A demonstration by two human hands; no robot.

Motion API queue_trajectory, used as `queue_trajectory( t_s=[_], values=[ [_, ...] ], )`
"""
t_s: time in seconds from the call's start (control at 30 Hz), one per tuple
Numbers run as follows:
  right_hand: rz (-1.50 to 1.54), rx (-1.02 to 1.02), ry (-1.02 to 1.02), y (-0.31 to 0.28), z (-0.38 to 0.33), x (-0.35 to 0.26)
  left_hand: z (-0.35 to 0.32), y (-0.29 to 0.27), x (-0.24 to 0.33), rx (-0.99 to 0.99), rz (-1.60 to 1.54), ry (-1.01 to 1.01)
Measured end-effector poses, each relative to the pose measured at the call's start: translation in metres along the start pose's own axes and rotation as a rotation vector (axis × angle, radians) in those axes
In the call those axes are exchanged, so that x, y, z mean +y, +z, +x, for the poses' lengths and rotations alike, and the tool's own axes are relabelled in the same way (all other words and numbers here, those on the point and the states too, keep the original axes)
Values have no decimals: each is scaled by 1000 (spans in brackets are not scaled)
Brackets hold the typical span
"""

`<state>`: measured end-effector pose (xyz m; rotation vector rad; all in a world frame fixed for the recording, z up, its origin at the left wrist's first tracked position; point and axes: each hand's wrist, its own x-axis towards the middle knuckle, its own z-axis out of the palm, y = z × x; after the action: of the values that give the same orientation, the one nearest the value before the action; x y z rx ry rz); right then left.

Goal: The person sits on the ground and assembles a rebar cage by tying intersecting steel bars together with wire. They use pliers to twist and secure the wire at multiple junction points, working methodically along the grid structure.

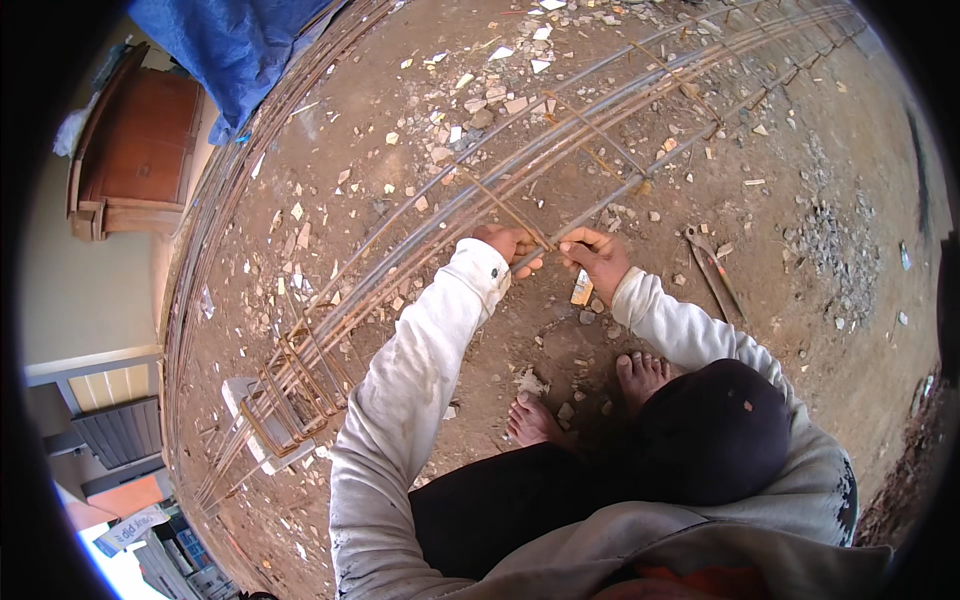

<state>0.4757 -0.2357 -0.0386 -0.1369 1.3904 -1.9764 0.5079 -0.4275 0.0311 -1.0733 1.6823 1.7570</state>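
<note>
Seen from above, over bare dirt ground point(480, 150) strewn with pale stone chips. At the far left edge, a reddish-brown wooden cabinet point(140, 150); above it, toward the top left corner, a blue tarpaulin point(235, 45). Curving past it, a bundle of long steel bars point(215, 230) lying on the ground. Lower left, a stack of rusty square stirrups point(295, 385) threaded on the end of a long rebar cage point(600, 130), which runs diagonally up to the top right corner. At the middle, left hand point(508, 243) closed around one bar of the cage, beside a stirrup point(505, 205) crossing the bars. Just to its right, right hand point(597, 252) gripping the same bar, hands close together, not touching. Below, two bare feet on the dirt. Right of the hands, a pair of pincers point(712, 265) lying on the ground.
</note>
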Motion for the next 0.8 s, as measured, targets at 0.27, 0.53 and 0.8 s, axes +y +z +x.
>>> queue_trajectory(
  t_s=[0.27, 0.53, 0.8],
  values=[
    [42, -129, -79, 4, 23, -1, 19, 8, -1, 124, -3, -78],
    [-2, -115, -99, 6, 16, -8, 13, 12, 2, 143, -112, -61],
    [-429, 200, -123, 21, 9, 7, 26, 2, -17, 173, -226, 68]
  ],
)
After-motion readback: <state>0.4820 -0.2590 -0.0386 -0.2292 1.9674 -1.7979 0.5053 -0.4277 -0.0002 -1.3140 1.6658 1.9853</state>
